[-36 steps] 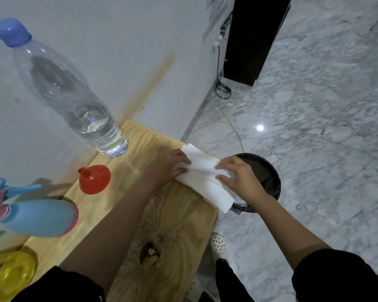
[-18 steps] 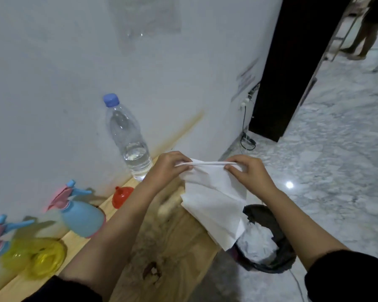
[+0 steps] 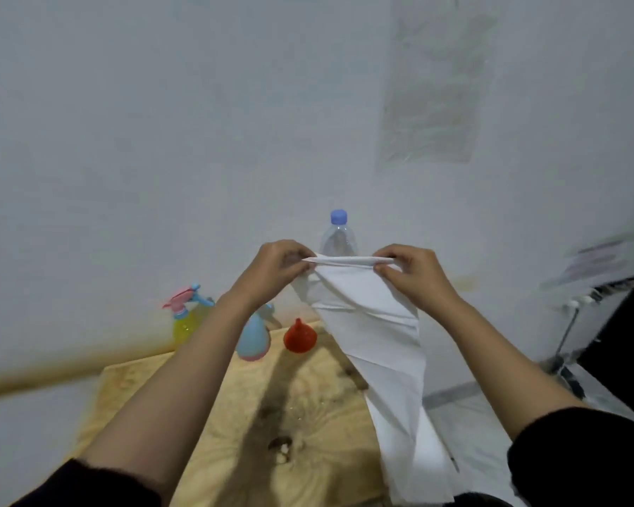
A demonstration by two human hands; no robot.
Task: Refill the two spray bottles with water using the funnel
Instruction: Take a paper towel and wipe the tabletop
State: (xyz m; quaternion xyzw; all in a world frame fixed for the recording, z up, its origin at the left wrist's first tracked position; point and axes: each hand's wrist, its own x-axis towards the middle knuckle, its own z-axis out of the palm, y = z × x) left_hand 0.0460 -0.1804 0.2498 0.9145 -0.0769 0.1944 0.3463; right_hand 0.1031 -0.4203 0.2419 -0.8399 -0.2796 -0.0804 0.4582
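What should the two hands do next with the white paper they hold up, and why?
Probably lower the paper towel flat onto the wooden table and wipe. The left hand and right hand each pinch its top edge, it hangs open in the air, and small shiny drops seem to lie on the wood beside it.
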